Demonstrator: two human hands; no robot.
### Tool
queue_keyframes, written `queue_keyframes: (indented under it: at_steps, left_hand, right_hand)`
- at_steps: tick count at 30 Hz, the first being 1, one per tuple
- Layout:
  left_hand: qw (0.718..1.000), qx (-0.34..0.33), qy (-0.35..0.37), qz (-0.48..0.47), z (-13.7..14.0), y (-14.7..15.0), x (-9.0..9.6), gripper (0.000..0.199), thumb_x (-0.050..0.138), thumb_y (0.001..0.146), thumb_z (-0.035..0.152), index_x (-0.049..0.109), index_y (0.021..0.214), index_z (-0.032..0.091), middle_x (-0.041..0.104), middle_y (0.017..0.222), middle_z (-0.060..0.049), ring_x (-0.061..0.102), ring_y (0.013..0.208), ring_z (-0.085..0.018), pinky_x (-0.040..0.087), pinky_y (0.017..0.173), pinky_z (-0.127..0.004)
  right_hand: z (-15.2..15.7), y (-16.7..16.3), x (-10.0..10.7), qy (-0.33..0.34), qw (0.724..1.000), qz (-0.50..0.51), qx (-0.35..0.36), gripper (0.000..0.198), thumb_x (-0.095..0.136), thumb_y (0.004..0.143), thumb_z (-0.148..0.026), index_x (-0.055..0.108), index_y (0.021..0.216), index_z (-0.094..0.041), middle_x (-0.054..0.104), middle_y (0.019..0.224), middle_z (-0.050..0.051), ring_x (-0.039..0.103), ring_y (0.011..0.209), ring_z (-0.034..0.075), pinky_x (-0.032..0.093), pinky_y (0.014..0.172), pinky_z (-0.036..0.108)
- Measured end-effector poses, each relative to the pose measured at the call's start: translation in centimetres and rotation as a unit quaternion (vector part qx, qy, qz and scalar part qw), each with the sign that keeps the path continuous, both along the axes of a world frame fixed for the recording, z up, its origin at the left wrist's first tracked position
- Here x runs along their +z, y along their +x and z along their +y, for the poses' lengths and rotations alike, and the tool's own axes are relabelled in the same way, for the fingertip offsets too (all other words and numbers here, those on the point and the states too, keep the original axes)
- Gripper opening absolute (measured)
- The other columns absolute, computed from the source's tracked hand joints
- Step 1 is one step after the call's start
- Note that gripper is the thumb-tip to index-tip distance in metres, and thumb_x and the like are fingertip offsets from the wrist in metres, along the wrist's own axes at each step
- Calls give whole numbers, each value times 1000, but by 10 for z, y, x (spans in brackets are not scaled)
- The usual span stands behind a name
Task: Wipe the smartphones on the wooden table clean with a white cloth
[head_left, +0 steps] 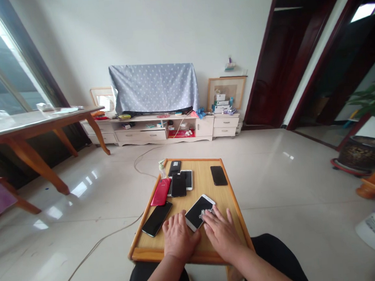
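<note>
A white-framed smartphone point(196, 213) lies tilted on the small wooden table, its dark screen facing up. My left hand point(179, 238) steadies it, fingers by its left edge and thumb at its lower end. Under the fingertips of my right hand point(223, 235), a small crumpled greyish-white wipe point(202, 215) is pressed against the screen. A black phone point(157, 218) is just left of my left hand. Beyond it are a red phone point(161, 192), a black phone point(178, 184) partly covering a white one point(189, 179), and another dark phone point(175, 167).
The small table point(206, 176) has a raised wooden rim. A pump bottle point(162, 169) stands at its far left corner, and a dark phone point(219, 175) lies at the far right. A cable point(107, 236) runs across the floor on the left. A potted plant point(360, 155) stands right.
</note>
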State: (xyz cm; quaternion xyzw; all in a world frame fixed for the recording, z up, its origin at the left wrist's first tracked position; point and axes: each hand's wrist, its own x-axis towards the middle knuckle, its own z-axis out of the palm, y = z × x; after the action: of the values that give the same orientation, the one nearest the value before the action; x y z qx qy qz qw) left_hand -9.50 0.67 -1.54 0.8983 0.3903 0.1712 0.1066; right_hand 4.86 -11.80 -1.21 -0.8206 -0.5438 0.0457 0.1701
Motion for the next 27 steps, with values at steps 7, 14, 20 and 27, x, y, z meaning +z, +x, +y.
queue_keyframes:
  at_steps: [7,14,20,27]
  left_hand:
    - [1000,-2,3,-1,0,-1,-1,67,64,77,48,49,135,21,62,125,-9,51,120,-29,28,107,-43]
    - [1000,-4,27,-12,2,-1,-8,64,62,79,48,49,135,21,62,124,-9,52,118,-28,30,106,-42]
    - [999,-7,31,-18,2,0,-9,73,66,75,47,47,138,19,63,123,-10,53,117,-29,31,105,-44]
    - [999,-10,28,-21,7,-1,-15,54,46,91,34,42,142,17,62,128,-12,54,119,-26,31,105,-43]
  right_hand:
    - [16,-2,11,-4,999,27,-42,47,25,106,-39,52,143,-33,47,153,0,18,151,29,2,118,65]
    - [23,-4,7,8,998,47,27,46,23,106,-40,50,144,-37,47,152,-3,18,151,28,1,119,64]
    - [49,30,10,-17,997,36,-71,47,24,106,-39,51,143,-34,45,154,-2,16,151,29,2,117,66]
    - [43,-19,11,8,989,60,135,48,19,107,-41,45,147,-36,50,151,-3,23,150,25,-2,119,61]
